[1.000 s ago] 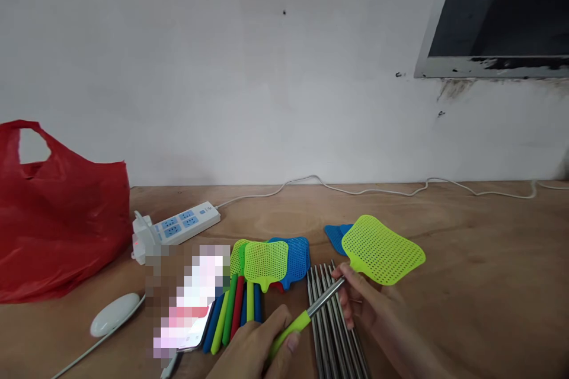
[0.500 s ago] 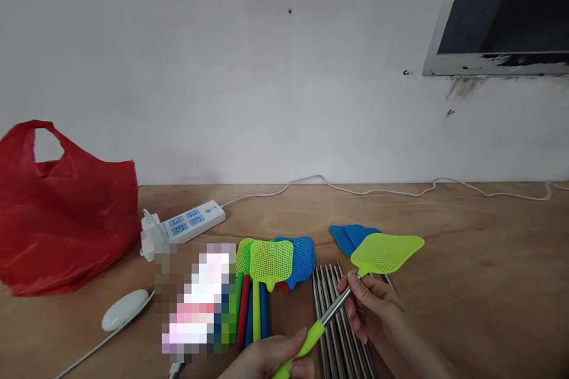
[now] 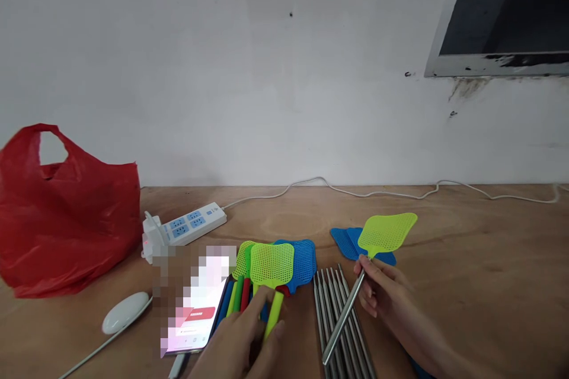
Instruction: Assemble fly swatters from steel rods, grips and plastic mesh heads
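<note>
My right hand (image 3: 384,287) pinches a yellow-green fly swatter (image 3: 386,232) just under its mesh head. The swatter's bare metal rod (image 3: 344,317) slants down to the left, over a row of several metal rods (image 3: 326,296) on the table. My left hand (image 3: 240,334), curled at the lower middle, holds a loose yellow-green handle (image 3: 274,314) between thumb and fingers. Beneath and beside that hand lie several coloured handles (image 3: 239,293), partly hidden. Above it, yellow-green and green mesh heads (image 3: 272,263) overlap a blue mesh head (image 3: 304,260).
Blue swatter heads (image 3: 342,243) lie behind my right hand. A lit phone (image 3: 200,308), partly pixelated, sits left of the handles. Further left are a white power strip (image 3: 195,222), a white mouse-like object (image 3: 125,312) with a cord, and a red plastic bag (image 3: 71,219).
The yellow-green handle has come off the swatter's metal rod. My left hand has moved left with it to the pile of handles, while my right hand has raised the swatter slightly.
</note>
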